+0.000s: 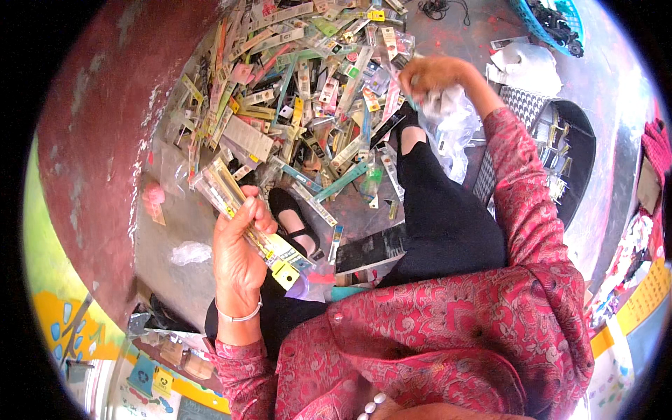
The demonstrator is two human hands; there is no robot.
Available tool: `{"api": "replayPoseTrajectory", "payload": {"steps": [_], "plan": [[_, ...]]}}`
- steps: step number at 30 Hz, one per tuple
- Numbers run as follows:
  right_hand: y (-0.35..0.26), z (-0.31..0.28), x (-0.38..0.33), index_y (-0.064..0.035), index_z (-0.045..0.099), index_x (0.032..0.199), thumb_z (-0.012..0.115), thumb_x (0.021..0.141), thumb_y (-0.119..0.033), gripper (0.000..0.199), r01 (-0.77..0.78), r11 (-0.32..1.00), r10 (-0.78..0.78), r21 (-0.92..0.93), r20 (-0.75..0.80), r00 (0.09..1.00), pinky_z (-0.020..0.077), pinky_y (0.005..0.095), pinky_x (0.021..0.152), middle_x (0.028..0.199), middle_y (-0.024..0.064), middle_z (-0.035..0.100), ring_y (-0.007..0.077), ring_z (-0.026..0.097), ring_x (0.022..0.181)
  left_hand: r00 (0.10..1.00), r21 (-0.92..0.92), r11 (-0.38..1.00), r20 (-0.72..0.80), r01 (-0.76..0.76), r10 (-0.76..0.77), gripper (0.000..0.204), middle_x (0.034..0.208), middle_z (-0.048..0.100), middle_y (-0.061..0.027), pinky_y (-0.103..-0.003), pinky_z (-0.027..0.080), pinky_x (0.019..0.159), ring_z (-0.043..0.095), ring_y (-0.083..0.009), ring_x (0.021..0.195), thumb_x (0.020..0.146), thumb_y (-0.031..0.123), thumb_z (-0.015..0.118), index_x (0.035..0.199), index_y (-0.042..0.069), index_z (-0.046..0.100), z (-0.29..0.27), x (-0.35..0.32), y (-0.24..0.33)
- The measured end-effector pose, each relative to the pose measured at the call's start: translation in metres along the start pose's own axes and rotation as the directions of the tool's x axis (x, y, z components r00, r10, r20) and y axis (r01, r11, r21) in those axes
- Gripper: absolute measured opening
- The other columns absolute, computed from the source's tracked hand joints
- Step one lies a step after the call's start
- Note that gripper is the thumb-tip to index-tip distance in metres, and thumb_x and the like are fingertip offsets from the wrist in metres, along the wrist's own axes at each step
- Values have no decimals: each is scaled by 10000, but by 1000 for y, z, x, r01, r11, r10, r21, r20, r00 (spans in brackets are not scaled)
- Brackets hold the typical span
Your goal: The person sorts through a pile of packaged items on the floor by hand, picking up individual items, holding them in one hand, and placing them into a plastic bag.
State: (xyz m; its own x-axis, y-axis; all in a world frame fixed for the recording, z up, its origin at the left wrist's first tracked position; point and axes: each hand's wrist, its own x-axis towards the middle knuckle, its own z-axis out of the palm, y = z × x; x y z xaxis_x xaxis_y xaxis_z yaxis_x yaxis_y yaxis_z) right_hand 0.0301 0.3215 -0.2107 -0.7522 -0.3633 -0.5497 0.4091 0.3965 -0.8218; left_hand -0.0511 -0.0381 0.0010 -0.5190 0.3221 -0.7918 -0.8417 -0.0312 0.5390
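Observation:
My left hand (pixel 241 238) is closed round a bundle of long, slim clear-plastic packets (pixel 262 238) with yellow and white labels, tilted in front of my lap. A large heap of similar packets (pixel 252 140), mixed with coloured strips and cards, covers the floor ahead. Over the heap's right edge, my right hand (pixel 434 75) has its fingers curled together. It is a little blurred, and what lies between the fingers cannot be made out. Just below that hand hangs or lies a crumpled clear plastic bag (pixel 451 140).
A black-and-white checked box (pixel 521 105) holding several packets lies to the right. White crumpled plastic (pixel 530 66) and a blue basket (pixel 521 10) of black items are beyond it. A black flat piece (pixel 371 248) lies between my legs. A reddish wall (pixel 91 133) rises left.

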Motion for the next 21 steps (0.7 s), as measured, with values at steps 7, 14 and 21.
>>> {"api": "replayPoseTrajectory", "payload": {"steps": [7,14,21], "plan": [[-50,47,32,4,548,702,631,607,-70,147,152,985,-172,81,518,838,403,293,590,659,53,560,138,518,633,1000,-6,1000,5,23,-23,198,695,453,-29,-243,376,556,414,-106,601,819,62,555,1001,20,489,2,-3,-3],[-24,45,64,-41,632,744,592,674,-94,97,-18,658,192,-753,145,971,472,364,613,764,133,632,245,623,713,999,-2,999,9,35,-35,211,698,442,-22,-235,376,554,414,-104,608,826,65,546,1021,17,482,0,-1,-3],[-49,48,84,-45,629,777,560,710,-110,116,-206,598,-161,-774,-369,915,508,376,592,844,133,623,275,632,754,999,6,999,-9,32,-32,213,704,439,-21,-235,379,556,412,-104,611,829,62,540,1029,20,480,3,-2,-4]]}}
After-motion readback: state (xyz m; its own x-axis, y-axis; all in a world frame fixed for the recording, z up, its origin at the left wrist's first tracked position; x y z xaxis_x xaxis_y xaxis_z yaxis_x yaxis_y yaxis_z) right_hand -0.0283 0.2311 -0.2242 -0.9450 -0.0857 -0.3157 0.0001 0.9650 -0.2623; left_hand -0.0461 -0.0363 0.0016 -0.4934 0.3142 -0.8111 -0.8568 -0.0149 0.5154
